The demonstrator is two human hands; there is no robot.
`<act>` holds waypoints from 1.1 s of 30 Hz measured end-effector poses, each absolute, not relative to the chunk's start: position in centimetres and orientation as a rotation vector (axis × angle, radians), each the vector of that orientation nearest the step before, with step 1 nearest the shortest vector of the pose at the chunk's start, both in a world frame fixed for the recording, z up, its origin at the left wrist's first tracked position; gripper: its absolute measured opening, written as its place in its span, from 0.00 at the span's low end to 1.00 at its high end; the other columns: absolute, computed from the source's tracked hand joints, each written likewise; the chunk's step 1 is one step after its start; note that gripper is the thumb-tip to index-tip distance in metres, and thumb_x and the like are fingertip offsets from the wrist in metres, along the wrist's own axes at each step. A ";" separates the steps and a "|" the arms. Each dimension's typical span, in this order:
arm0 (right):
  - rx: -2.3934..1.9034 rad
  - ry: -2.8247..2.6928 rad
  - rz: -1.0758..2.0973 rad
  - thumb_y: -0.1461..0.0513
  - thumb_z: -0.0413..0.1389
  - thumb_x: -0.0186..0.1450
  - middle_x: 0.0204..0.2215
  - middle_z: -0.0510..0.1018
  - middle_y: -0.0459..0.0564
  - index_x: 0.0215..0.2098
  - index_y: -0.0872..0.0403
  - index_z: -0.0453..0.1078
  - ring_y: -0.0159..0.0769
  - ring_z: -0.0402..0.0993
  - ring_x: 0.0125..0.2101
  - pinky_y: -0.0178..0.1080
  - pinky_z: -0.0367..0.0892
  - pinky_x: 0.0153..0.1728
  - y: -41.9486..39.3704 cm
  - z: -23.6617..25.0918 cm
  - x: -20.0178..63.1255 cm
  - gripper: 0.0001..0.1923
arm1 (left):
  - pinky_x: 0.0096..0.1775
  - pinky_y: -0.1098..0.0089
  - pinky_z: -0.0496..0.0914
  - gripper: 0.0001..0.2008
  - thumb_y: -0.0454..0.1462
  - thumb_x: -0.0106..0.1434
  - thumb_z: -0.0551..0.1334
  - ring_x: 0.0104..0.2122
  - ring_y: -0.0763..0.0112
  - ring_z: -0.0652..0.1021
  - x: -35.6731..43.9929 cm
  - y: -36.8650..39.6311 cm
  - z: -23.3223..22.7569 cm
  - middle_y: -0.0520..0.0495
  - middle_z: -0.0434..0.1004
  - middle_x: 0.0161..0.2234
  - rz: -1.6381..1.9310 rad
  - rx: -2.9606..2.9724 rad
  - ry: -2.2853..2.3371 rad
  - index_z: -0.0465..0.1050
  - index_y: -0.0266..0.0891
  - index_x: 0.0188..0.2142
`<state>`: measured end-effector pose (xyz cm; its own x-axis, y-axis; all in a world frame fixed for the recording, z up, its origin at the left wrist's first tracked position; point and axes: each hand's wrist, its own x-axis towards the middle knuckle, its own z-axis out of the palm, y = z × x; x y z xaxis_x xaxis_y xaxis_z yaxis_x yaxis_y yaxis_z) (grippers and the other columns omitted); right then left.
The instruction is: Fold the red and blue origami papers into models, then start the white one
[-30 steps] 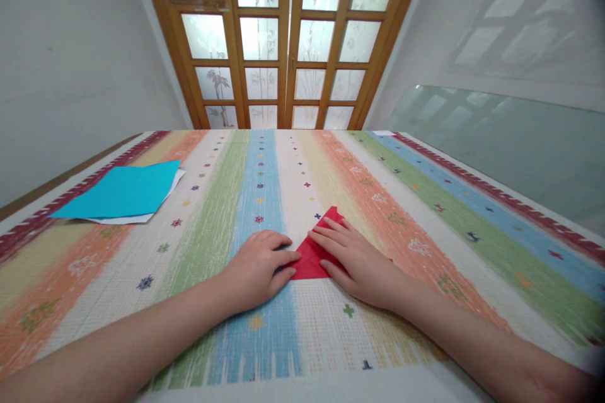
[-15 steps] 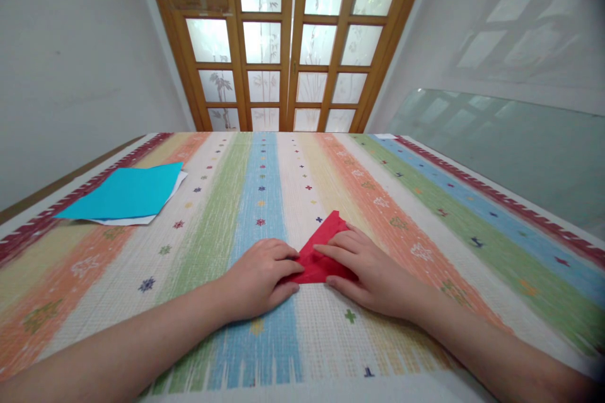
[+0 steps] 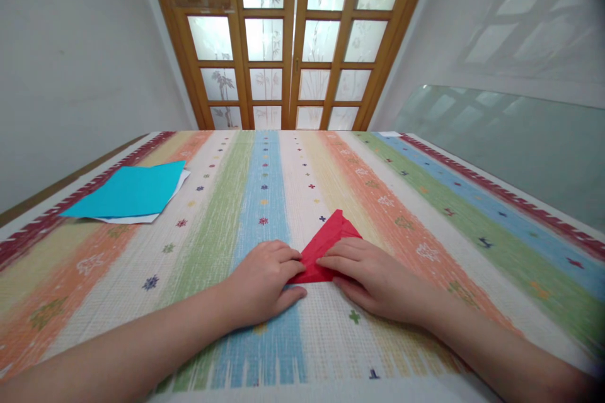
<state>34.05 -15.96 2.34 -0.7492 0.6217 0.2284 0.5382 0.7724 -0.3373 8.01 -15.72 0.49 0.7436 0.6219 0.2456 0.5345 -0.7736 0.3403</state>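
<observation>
A folded piece of red paper point(image 3: 329, 245) lies flat on the striped tablecloth point(image 3: 265, 189), near the person's edge of the table, roughly on the border between the blue stripe and the pale one. It shows as a triangle, with its peak pointing away from the person and its long edge toward them.

The left hand point(image 3: 263, 280) rests palm down at the paper's left corner, fingers curled loosely and the fingertips touching or pinning that corner — it grips nothing, only presses. The right hand point(image 3: 373, 274) lies flat over the right part of the paper, fingers stretched toward the middle and pressing down; it too is spread open, not closed around anything. How much of the paper sits under the right palm cannot be told.

The paper looks thin and very light, likely to slide on the cloth unless 1 hand holds it down. It should take a crease readily and also tear or wrinkle if pulled hard. The best hold, by the look of it, is a light pinch at a free corner or edge — the far peak is uncovered.

Well apart at the far left lies a blue sheet point(image 3: 127, 190) on top of a white sheet point(image 3: 137, 218).
</observation>
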 end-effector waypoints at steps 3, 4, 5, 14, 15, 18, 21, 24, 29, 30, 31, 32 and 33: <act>-0.898 -2.617 0.316 0.65 0.52 0.69 0.48 0.79 0.52 0.56 0.48 0.70 0.41 0.74 0.47 0.47 0.69 0.49 -15.8 1.7 34.0 0.19 | 0.51 0.55 0.68 0.13 0.39 0.68 0.61 0.46 0.59 0.75 8.2 -15.8 0.4 0.43 0.79 0.46 0.518 2.686 0.932 0.74 0.38 0.50; -0.904 -2.609 0.304 0.66 0.52 0.69 0.49 0.78 0.52 0.57 0.48 0.70 0.41 0.74 0.48 0.47 0.69 0.49 -15.8 1.5 34.0 0.19 | 0.50 0.56 0.69 0.13 0.37 0.68 0.60 0.45 0.60 0.75 8.3 -15.8 0.4 0.44 0.79 0.45 0.521 2.687 0.943 0.74 0.38 0.51; -0.907 -2.600 0.292 0.66 0.52 0.69 0.49 0.78 0.52 0.57 0.48 0.70 0.41 0.74 0.48 0.47 0.69 0.49 -15.8 1.4 34.0 0.20 | 0.48 0.57 0.69 0.13 0.36 0.68 0.60 0.44 0.60 0.75 8.4 -15.8 0.3 0.44 0.79 0.44 0.524 2.690 0.952 0.73 0.38 0.51; -0.888 -2.622 0.308 0.65 0.53 0.68 0.52 0.77 0.52 0.60 0.45 0.67 0.42 0.73 0.49 0.47 0.69 0.49 -16.2 2.1 34.1 0.23 | 0.49 0.60 0.68 0.13 0.34 0.69 0.58 0.45 0.63 0.75 8.2 -15.2 0.3 0.47 0.80 0.46 0.542 2.647 0.897 0.73 0.41 0.52; -0.885 -2.629 0.306 0.66 0.52 0.68 0.52 0.77 0.51 0.61 0.45 0.66 0.42 0.73 0.49 0.47 0.69 0.49 -16.2 2.1 34.2 0.24 | 0.49 0.60 0.67 0.13 0.34 0.69 0.58 0.45 0.63 0.76 8.1 -15.1 0.3 0.47 0.80 0.47 0.542 2.647 0.875 0.74 0.41 0.51; -0.904 -2.644 0.274 0.68 0.51 0.67 0.52 0.77 0.50 0.63 0.44 0.64 0.42 0.73 0.48 0.47 0.69 0.48 -16.0 1.9 34.5 0.27 | 0.49 0.59 0.67 0.12 0.33 0.69 0.58 0.46 0.63 0.75 8.1 -14.8 0.3 0.47 0.80 0.47 0.550 2.646 0.862 0.75 0.41 0.50; -0.916 -2.642 0.263 0.68 0.51 0.68 0.50 0.78 0.50 0.63 0.44 0.63 0.41 0.74 0.47 0.46 0.69 0.46 -15.9 1.7 34.6 0.27 | 0.50 0.59 0.67 0.12 0.33 0.69 0.58 0.46 0.62 0.75 8.1 -14.8 0.1 0.46 0.79 0.47 0.557 2.640 0.880 0.77 0.41 0.49; -0.900 -2.624 0.307 0.69 0.50 0.68 0.49 0.79 0.49 0.62 0.45 0.65 0.40 0.74 0.47 0.44 0.69 0.47 -15.9 1.5 34.5 0.26 | 0.50 0.57 0.67 0.12 0.36 0.68 0.60 0.47 0.61 0.75 8.0 -15.0 0.1 0.45 0.78 0.48 0.551 2.636 0.888 0.77 0.41 0.49; -0.922 -2.570 0.346 0.69 0.50 0.68 0.46 0.79 0.52 0.59 0.49 0.68 0.40 0.75 0.45 0.44 0.68 0.45 -15.7 0.9 34.3 0.23 | 0.51 0.57 0.67 0.13 0.40 0.66 0.64 0.47 0.59 0.74 8.2 -15.2 0.1 0.46 0.78 0.48 0.531 2.620 0.935 0.76 0.41 0.49; -0.936 -2.557 0.345 0.68 0.50 0.69 0.46 0.79 0.52 0.59 0.49 0.68 0.40 0.75 0.44 0.44 0.68 0.44 -15.7 0.8 34.3 0.22 | 0.51 0.57 0.67 0.12 0.39 0.66 0.64 0.47 0.59 0.74 8.3 -15.2 0.1 0.46 0.78 0.47 0.531 2.618 0.954 0.76 0.41 0.48; -0.951 -2.547 0.346 0.68 0.50 0.69 0.45 0.79 0.53 0.58 0.50 0.69 0.40 0.75 0.44 0.44 0.68 0.43 -15.7 0.7 34.3 0.21 | 0.50 0.57 0.67 0.12 0.39 0.65 0.64 0.46 0.60 0.74 8.4 -15.2 0.0 0.47 0.78 0.47 0.533 2.618 0.974 0.76 0.41 0.48; -0.964 -2.536 0.345 0.67 0.50 0.70 0.45 0.80 0.53 0.57 0.50 0.69 0.41 0.75 0.43 0.44 0.68 0.43 -15.7 0.6 34.2 0.20 | 0.50 0.57 0.67 0.11 0.38 0.65 0.64 0.46 0.60 0.74 8.6 -15.2 0.0 0.47 0.79 0.46 0.534 2.622 0.991 0.75 0.40 0.47; -0.976 -2.529 0.347 0.67 0.49 0.70 0.45 0.80 0.53 0.57 0.50 0.69 0.41 0.75 0.43 0.44 0.68 0.43 -15.7 0.6 34.2 0.19 | 0.49 0.57 0.67 0.10 0.37 0.66 0.63 0.45 0.60 0.74 8.7 -15.2 -0.1 0.47 0.79 0.45 0.535 2.631 1.004 0.75 0.40 0.47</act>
<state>34.17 -15.65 0.57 -0.6729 0.6844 0.2807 0.5835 0.7243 -0.3672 8.70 -15.21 -0.07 0.6908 0.6817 0.2409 0.5804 -0.7216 0.3774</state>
